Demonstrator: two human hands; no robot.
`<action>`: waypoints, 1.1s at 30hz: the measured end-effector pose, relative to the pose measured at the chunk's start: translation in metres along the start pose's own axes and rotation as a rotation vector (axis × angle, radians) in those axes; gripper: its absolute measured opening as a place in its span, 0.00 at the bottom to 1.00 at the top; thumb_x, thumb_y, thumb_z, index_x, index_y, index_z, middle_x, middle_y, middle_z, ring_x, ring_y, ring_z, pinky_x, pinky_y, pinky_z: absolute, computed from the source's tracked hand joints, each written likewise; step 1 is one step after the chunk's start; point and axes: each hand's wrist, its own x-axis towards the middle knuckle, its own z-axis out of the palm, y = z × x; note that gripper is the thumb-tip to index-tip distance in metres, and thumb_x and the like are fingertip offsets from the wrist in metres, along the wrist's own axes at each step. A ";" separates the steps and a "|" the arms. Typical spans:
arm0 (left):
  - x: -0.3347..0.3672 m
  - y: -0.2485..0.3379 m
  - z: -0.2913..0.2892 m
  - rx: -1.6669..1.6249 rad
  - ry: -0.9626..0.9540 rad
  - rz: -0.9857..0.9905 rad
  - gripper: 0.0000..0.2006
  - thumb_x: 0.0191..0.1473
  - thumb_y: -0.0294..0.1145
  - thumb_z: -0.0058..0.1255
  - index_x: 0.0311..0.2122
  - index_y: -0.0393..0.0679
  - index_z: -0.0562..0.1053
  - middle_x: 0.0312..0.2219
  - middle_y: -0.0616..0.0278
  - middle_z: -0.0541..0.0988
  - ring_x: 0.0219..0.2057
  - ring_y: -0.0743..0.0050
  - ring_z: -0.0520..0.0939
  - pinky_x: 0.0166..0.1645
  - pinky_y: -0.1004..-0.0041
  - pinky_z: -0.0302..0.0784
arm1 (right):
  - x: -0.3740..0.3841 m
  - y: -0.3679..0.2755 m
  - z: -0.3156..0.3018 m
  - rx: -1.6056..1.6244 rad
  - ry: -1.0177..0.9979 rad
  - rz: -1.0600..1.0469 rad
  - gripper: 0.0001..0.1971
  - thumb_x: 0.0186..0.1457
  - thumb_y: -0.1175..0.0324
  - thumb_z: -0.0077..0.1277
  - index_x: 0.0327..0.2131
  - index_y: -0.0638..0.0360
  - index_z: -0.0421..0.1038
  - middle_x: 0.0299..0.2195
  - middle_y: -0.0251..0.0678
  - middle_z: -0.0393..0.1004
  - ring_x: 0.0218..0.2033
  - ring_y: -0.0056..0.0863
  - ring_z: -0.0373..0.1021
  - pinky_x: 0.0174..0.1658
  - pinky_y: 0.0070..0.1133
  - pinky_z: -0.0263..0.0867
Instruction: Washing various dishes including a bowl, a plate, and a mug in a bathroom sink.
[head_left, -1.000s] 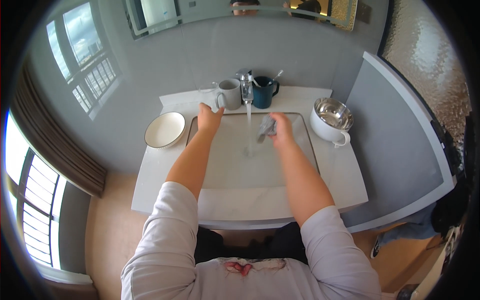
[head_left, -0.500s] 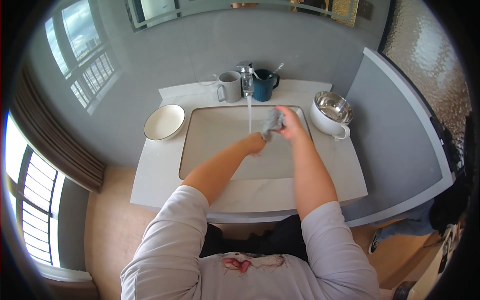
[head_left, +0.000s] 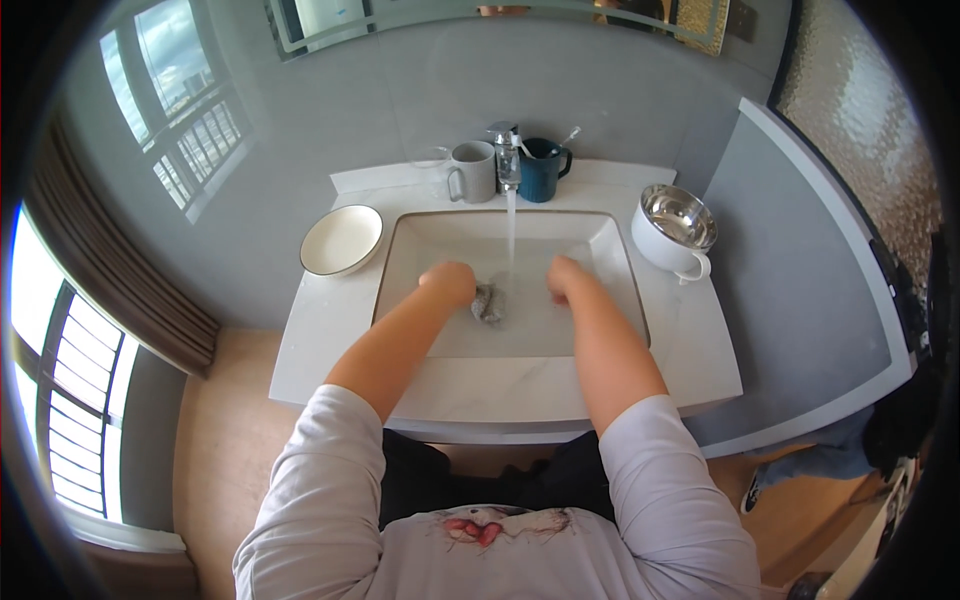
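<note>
Inside the white basin (head_left: pixel 540 338), my left hand (head_left: pixel 449 282) is closed on one end of a wet grey cloth (head_left: pixel 488 303), which hangs bunched to the hand's right, low in the basin. My right hand (head_left: pixel 566 279) is on the other side of the water stream (head_left: pixel 511 230), apart from the cloth. Its fingers point down and are mostly hidden by the hand itself, so their grip does not show. The chrome faucet (head_left: pixel 507 165) runs between and beyond both hands.
A grey mug (head_left: pixel 472 172) and a dark teal mug (head_left: pixel 538 178) with toothbrushes flank the faucet. A cream bowl (head_left: pixel 341 240) sits on the counter's left; a white cup with steel lining (head_left: pixel 668 248) stands right. A grey partition (head_left: pixel 800 290) borders the right side.
My hands have moved apart, the left one leftward and the right one lower. The cloth, held between both hands before, is now lower in the basin beside my left hand only.
</note>
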 end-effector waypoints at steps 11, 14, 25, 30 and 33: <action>-0.016 0.016 -0.007 -1.692 -0.075 0.028 0.21 0.61 0.51 0.44 0.42 0.41 0.73 0.27 0.62 0.74 0.30 0.71 0.77 0.39 0.69 0.75 | -0.031 -0.050 -0.002 1.534 -0.286 -0.250 0.08 0.59 0.69 0.50 0.38 0.62 0.71 0.34 0.39 0.75 0.34 0.30 0.73 0.37 0.25 0.72; -0.014 0.008 -0.002 -1.742 -0.196 0.186 0.18 0.63 0.48 0.40 0.41 0.41 0.71 0.24 0.65 0.71 0.27 0.75 0.74 0.35 0.71 0.74 | -0.025 -0.051 -0.001 1.691 -0.232 -0.282 0.09 0.58 0.70 0.51 0.41 0.63 0.68 0.34 0.41 0.75 0.34 0.32 0.73 0.37 0.27 0.73; -0.008 0.015 0.003 -1.864 -0.094 0.165 0.10 0.63 0.37 0.38 0.37 0.43 0.68 0.23 0.69 0.66 0.21 0.80 0.66 0.21 0.79 0.64 | -0.025 -0.061 -0.019 1.428 -0.021 -0.181 0.10 0.62 0.67 0.46 0.44 0.60 0.68 0.33 0.42 0.76 0.19 0.18 0.64 0.24 0.16 0.64; -0.023 0.016 -0.006 -1.879 -0.144 0.161 0.10 0.65 0.40 0.34 0.34 0.48 0.63 0.22 0.70 0.62 0.19 0.84 0.60 0.18 0.81 0.52 | -0.015 -0.060 -0.008 1.540 -0.125 -0.371 0.12 0.60 0.70 0.47 0.45 0.64 0.68 0.26 0.40 0.73 0.16 0.15 0.58 0.19 0.15 0.54; -0.028 0.026 -0.010 -1.786 -0.081 0.136 0.10 0.65 0.42 0.33 0.34 0.51 0.61 0.21 0.71 0.60 0.17 0.85 0.56 0.19 0.80 0.49 | -0.012 -0.061 -0.010 1.433 -0.012 -0.375 0.13 0.60 0.71 0.47 0.47 0.66 0.68 0.26 0.41 0.73 0.15 0.16 0.59 0.17 0.17 0.54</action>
